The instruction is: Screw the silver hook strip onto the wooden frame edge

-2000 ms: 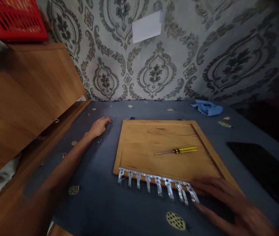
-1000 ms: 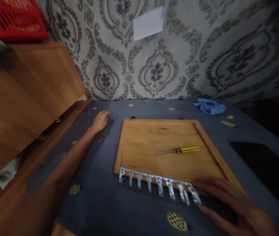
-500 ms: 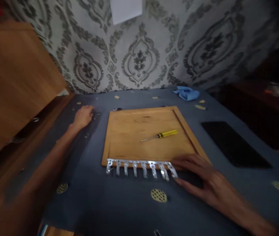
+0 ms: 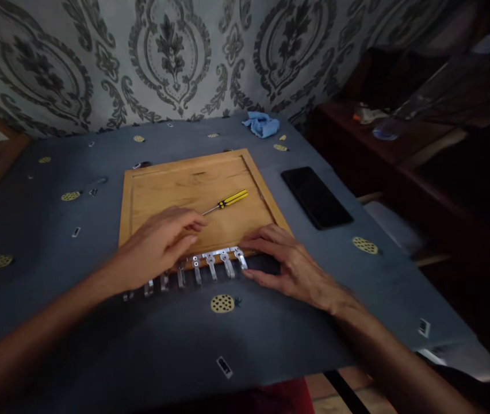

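Note:
A flat framed wooden board [image 4: 171, 184] lies on the grey table. Along its front edge runs a silver metal strip [image 4: 210, 257] with several hanging tabs and screws. My right hand [image 4: 288, 259] is at the strip's right end, with the thumb below the last tab and the fingers above it. My left hand [image 4: 163, 244] hovers over the board's front left, fingers loosely curved and thumb apart, hiding part of the strip. Nothing shows in it. Near its fingertips lies a screwdriver [image 4: 233, 198] with a yellow and black handle; whether they touch I cannot tell.
A black phone [image 4: 316, 197] lies right of the board. At the back is a crumpled blue cloth [image 4: 262, 125]. The grey tablecloth [image 4: 98, 351] has pineapple prints. A patterned wall covering [image 4: 98, 103] rises behind, and dark furniture [image 4: 400, 161] stands at the right.
My left hand has come from the table's left side over the board, beside the strip and screwdriver. My right hand stays at the strip's right end. The view has turned right.

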{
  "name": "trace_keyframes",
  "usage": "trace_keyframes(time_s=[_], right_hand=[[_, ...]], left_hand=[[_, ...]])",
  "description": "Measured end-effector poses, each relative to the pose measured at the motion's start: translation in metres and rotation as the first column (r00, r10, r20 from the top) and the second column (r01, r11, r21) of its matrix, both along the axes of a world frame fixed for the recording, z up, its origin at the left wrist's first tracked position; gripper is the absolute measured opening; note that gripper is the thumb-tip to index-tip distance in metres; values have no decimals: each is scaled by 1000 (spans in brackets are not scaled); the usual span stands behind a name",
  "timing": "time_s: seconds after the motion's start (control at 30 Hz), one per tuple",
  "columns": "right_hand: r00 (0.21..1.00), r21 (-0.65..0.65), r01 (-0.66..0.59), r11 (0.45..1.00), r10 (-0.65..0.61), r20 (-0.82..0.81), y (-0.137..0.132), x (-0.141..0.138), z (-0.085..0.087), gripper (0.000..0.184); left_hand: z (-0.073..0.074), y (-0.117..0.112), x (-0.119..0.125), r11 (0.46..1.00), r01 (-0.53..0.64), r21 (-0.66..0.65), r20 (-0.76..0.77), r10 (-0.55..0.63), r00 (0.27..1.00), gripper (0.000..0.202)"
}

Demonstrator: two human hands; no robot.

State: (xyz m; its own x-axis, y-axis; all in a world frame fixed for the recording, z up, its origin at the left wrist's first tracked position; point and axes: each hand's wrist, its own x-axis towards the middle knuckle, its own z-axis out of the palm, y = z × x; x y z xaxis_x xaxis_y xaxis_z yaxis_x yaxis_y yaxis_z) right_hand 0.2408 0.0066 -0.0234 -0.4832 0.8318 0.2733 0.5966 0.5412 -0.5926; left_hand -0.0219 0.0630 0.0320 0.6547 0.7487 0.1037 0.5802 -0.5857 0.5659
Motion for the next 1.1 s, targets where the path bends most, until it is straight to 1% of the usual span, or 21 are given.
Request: trace_keyframes(time_s=[0.1, 0.17, 0.27, 0.33, 0.4, 0.47, 0.73, 1.1], right_hand=[[1000, -10, 3, 1000, -3, 3, 0, 0, 0, 32], [1000, -11, 6, 1000, -6, 5, 0, 0, -1, 33], [1000, -14, 9, 1000, -9, 2, 1, 0, -2, 33], [1000, -14, 9, 1000, -10, -7, 1, 0, -3, 32], [1000, -11, 9, 1000, -9, -14, 1, 0, -3, 31], [1000, -14, 13, 1000, -14, -14, 0, 0, -2, 30], [1000, -50, 12, 999, -13, -26, 0, 0, 0, 30], [1000, -51, 6, 999, -7, -23, 0, 0, 3, 31]], left_hand=[[-4, -14, 18, 998, 12, -59, -14, -13, 1000, 21], [-8, -24, 27, 998, 3, -63, -22, -4, 1000, 34], [-15, -36, 41, 1000, -26, 7, -83, 27, 996, 57], [-19, -39, 49, 996, -53, 77, -132, 63, 989, 63], [-23, -41, 55, 989, -64, 131, -163, 85, 983, 65], [-25, -41, 59, 987, -58, 150, -177, 85, 981, 65], [-28, -47, 67, 987, -88, 138, -201, 115, 973, 67], [-32, -50, 67, 983, -111, 146, -175, 137, 975, 58]])
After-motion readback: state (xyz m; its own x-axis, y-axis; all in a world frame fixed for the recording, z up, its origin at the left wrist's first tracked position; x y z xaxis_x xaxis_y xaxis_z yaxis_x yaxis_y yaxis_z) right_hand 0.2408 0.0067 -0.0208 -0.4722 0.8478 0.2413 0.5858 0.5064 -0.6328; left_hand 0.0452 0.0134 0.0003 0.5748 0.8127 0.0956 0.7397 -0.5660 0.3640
